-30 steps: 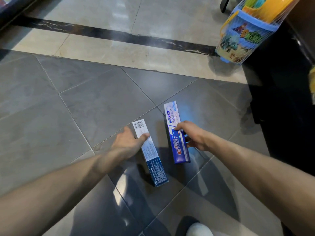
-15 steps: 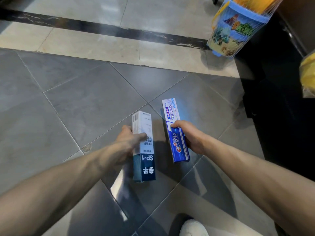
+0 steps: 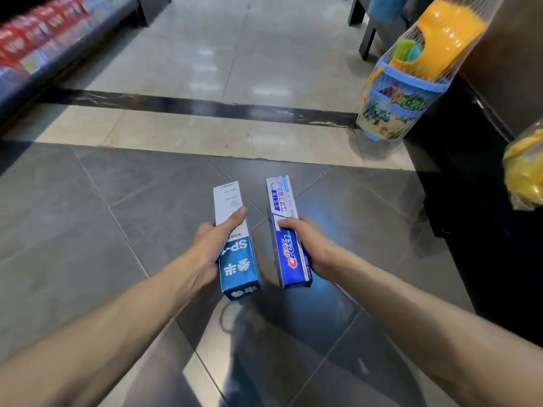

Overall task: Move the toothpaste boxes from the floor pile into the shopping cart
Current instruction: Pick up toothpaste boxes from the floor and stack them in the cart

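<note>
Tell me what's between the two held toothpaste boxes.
Only bare grey floor tile shows between the SP-4 box and the Crest box in the head view.

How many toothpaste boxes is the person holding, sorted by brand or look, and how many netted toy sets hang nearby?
Crest toothpaste box, gripped by the right hand: 1
SP-marked blue and white toothpaste box, gripped by the left hand: 1
Netted toy bucket set hanging at the right: 1
Yellow netted item at the right edge, cut off: 1
Total: 4
</note>
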Available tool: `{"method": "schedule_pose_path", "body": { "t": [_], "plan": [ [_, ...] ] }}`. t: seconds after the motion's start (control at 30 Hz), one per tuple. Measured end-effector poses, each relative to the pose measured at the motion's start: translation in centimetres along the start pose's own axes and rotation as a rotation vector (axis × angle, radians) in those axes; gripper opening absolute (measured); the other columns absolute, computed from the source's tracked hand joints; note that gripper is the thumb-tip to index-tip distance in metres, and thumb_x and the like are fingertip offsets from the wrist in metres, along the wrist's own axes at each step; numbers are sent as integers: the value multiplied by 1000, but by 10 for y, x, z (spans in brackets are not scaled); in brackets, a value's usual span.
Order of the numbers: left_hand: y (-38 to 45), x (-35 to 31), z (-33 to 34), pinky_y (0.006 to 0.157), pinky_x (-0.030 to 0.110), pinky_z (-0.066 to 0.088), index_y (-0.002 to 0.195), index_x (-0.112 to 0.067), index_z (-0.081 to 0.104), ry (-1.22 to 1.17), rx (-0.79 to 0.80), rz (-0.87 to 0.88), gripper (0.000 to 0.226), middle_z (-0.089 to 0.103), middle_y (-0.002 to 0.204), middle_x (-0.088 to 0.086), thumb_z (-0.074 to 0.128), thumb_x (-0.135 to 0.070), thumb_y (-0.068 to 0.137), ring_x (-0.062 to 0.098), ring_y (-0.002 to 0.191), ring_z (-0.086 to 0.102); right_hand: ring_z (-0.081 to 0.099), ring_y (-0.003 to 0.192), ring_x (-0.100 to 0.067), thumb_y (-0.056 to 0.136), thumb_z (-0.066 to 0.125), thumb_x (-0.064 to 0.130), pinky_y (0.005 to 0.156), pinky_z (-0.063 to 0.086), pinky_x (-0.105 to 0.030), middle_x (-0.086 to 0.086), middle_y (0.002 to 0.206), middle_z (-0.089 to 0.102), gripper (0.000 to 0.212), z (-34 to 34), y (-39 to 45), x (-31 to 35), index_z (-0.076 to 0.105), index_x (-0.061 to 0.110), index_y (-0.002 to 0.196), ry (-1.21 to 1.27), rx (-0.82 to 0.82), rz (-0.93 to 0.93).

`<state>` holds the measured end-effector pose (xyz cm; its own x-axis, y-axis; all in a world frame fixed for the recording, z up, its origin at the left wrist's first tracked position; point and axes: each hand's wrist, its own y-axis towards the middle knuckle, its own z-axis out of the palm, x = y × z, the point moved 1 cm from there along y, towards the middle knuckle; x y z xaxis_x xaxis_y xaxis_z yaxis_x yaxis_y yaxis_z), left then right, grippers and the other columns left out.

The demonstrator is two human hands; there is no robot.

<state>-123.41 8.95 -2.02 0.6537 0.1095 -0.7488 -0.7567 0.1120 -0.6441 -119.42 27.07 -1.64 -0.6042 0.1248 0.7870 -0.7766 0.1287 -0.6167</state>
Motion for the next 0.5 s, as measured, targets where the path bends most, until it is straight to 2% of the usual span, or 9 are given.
{"method": "schedule_pose_path", "body": {
  "t": [0.03, 0.1, 0.17, 0.2, 0.33, 0.43, 0.5],
  "plan": [
    [-2, -7, 1, 62, 38, 61, 113, -3, 63, -7, 3, 9, 53, 76, 95, 17, 82, -39, 80, 28, 71, 72, 66, 59, -17, 97, 62, 23, 65, 58, -35, -7, 73, 71, 20, 2, 0, 9, 52, 11, 110, -12, 5, -22],
    [-8, -24, 1, 65, 40, 61, 123, -2, 61, -43, 14, 32, 72, 76, 100, 18, 89, -41, 70, 30, 76, 74, 66, 58, -16, 98, 62, 24, 60, 56, -31, -8, 77, 71, 27, 4, -4, 29, 51, 9, 117, -15, 14, -60],
    [-12, -43, 0, 64, 40, 59, 131, -2, 55, -64, 28, 47, 91, 75, 103, 18, 93, -44, 60, 30, 74, 73, 65, 56, -14, 99, 61, 23, 57, 56, -28, -6, 73, 70, 22, 4, -10, 53, 52, 10, 114, -17, 24, -110],
    [-15, -53, 0, 62, 39, 59, 133, -2, 53, -65, 42, 44, 92, 75, 101, 19, 92, -45, 61, 29, 70, 72, 64, 54, -13, 99, 60, 22, 55, 55, -26, -4, 69, 70, 18, 3, -16, 66, 53, 11, 111, -9, 33, -134],
    [-50, -92, 7, 56, 35, 59, 128, -6, 57, -111, 43, 76, 61, 72, 84, 16, 80, -36, 80, 26, 59, 68, 66, 63, -18, 101, 58, 26, 56, 55, -25, -1, 69, 71, 17, 2, -53, 118, 57, 14, 113, 18, 50, -215],
    [-97, -131, 21, 66, 41, 60, 127, -13, 56, -119, 32, 115, 66, 73, 88, 14, 83, -38, 72, 27, 66, 68, 67, 63, -16, 101, 59, 30, 53, 55, -23, 0, 71, 72, 15, 0, -99, 162, 61, 20, 112, 33, 16, -214],
    [-137, -168, 33, 65, 40, 58, 124, -16, 58, -85, 30, 147, 63, 74, 85, 10, 83, -39, 71, 26, 67, 69, 68, 62, -16, 99, 61, 33, 62, 59, -29, -1, 71, 73, 18, -1, -135, 197, 61, 22, 113, 58, -14, -186]
  ]
}}
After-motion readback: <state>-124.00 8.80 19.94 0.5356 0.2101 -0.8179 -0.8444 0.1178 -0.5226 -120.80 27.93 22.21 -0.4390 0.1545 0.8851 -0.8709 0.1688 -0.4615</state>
